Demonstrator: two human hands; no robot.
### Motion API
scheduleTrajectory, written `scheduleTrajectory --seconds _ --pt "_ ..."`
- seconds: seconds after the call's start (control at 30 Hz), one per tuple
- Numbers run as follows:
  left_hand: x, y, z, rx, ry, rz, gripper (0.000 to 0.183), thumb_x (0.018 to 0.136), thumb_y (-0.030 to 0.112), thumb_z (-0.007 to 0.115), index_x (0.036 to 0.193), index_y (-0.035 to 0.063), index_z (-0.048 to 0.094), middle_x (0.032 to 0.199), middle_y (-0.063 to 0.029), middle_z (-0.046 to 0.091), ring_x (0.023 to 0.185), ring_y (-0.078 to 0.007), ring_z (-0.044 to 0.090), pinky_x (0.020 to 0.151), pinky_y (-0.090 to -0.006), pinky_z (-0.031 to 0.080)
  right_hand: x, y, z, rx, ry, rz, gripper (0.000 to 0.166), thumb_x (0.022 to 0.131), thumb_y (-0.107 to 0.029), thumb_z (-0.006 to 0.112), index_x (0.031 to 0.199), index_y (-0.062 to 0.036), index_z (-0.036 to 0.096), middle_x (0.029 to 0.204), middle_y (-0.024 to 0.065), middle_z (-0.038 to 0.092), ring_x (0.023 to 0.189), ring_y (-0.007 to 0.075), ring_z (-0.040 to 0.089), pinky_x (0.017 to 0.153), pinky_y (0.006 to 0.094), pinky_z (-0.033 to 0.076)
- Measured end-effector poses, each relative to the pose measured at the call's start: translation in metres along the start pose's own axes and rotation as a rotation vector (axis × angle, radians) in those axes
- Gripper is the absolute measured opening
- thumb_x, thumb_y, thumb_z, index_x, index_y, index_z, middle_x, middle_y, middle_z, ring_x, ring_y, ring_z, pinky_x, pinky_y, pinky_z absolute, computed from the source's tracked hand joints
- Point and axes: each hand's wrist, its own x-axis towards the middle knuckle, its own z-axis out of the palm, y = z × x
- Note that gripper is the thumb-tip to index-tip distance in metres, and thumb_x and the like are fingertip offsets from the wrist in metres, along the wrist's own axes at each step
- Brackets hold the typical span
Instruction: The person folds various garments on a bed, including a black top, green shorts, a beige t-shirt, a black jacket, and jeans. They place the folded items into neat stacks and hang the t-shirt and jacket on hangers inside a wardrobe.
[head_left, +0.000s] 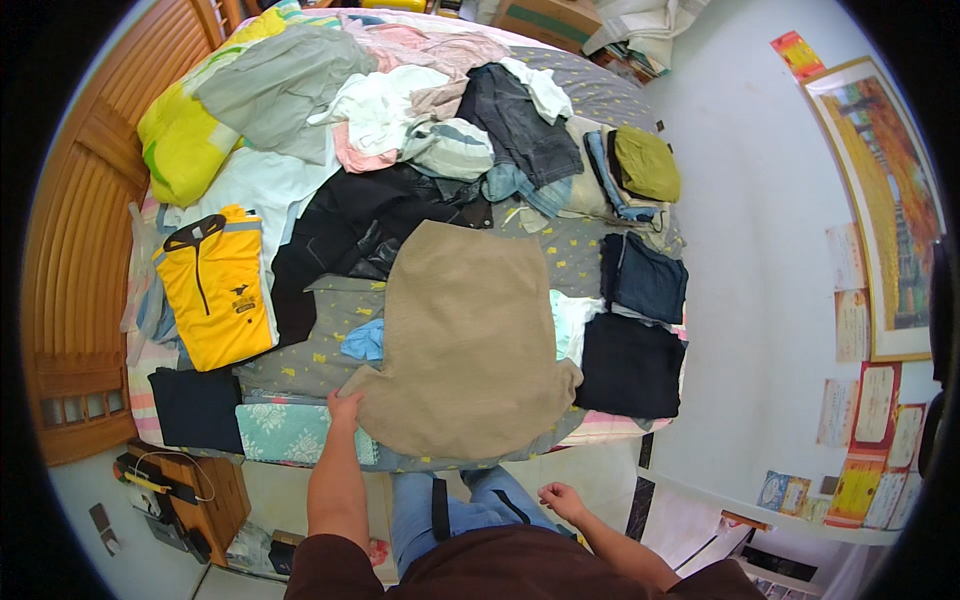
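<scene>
A beige knit top (469, 330) lies spread flat on the bed in front of me, its short sleeves at the near end. My left hand (345, 409) grips the edge of its left sleeve, fingers partly hidden by the cloth. Off the bed, near my right thigh, my right hand (562, 501) hangs with curled fingers and nothing visible in it. A crumpled blue cloth (363, 341) shows beside the top's left edge. On its right, a pale mint and white garment (574, 319) is partly covered.
Folded dark clothes (631, 365) and jeans (645, 279) line the bed's right side. At left lie a folded yellow jacket (214, 289), a navy folded garment (196, 409) and a floral mint cloth (285, 431). Loose clothes (382, 97) heap at the back. A wall (727, 247) stands right.
</scene>
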Motion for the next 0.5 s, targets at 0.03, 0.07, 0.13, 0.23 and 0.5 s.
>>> scheduleTrajectory --seconds 0.03,0.07,0.13,0.23,0.5 --pt "0.004 -0.009 -0.003 0.061 0.085 0.097 0.064 0.071 0.008 0.077 0.129 0.0011 0.05 0.12 -0.0165 0.059 0.106 -0.0278 0.059 0.092 -0.0384 0.048 0.003 0.0 -0.004 0.003 -0.008 -0.009 0.027 0.094 -0.029 0.067 0.098 -0.0028 0.066 0.089 0.0047 0.069 0.083 0.0144 0.067 0.074 0.0305 0.053" --pt "0.016 -0.024 -0.013 0.123 0.177 0.199 0.063 0.072 0.007 0.076 0.129 0.0009 0.05 0.122 -0.0171 0.058 0.109 -0.029 0.058 0.095 -0.0387 0.047 0.005 0.0 -0.005 0.009 -0.023 -0.023 0.027 0.094 -0.03 0.067 0.097 -0.0029 0.066 0.089 0.0046 0.069 0.083 0.0142 0.067 0.074 0.0304 0.053" --pt "0.014 -0.029 -0.003 0.22 0.307 0.369 0.061 0.072 0.005 0.073 0.129 0.0007 0.05 0.126 -0.0188 0.056 0.114 -0.0323 0.056 0.099 -0.0399 0.044 0.012 0.005 -0.013 0.009 -0.004 -0.034 0.028 0.094 -0.031 0.068 0.096 -0.0031 0.066 0.088 0.0043 0.069 0.082 0.0138 0.067 0.073 0.0304 0.053" --pt "-0.034 -0.02 0.014 0.367 0.425 0.531 0.06 0.072 0.005 0.07 0.129 0.0004 0.05 0.129 -0.0215 0.054 0.121 -0.0381 0.052 0.104 -0.0429 0.041 0.024 0.017 -0.03 0.019 0.034 -0.061 0.028 0.093 -0.031 0.068 0.095 -0.0034 0.067 0.086 0.004 0.068 0.079 0.0133 0.066 0.072 0.03 0.052" --pt "-0.153 -0.054 0.06 0.574 0.292 0.77 0.057 0.073 0.006 0.069 0.127 -0.0005 0.053 0.125 -0.0235 0.056 0.118 -0.0419 0.052 0.104 -0.0463 0.04 0.142 0.023 -0.09 0.233 0.277 -0.232 0.029 0.088 -0.025 0.072 0.104 -0.0016 0.064 0.092 0.0052 0.068 0.084 0.0142 0.064 0.075 0.0295 0.052"
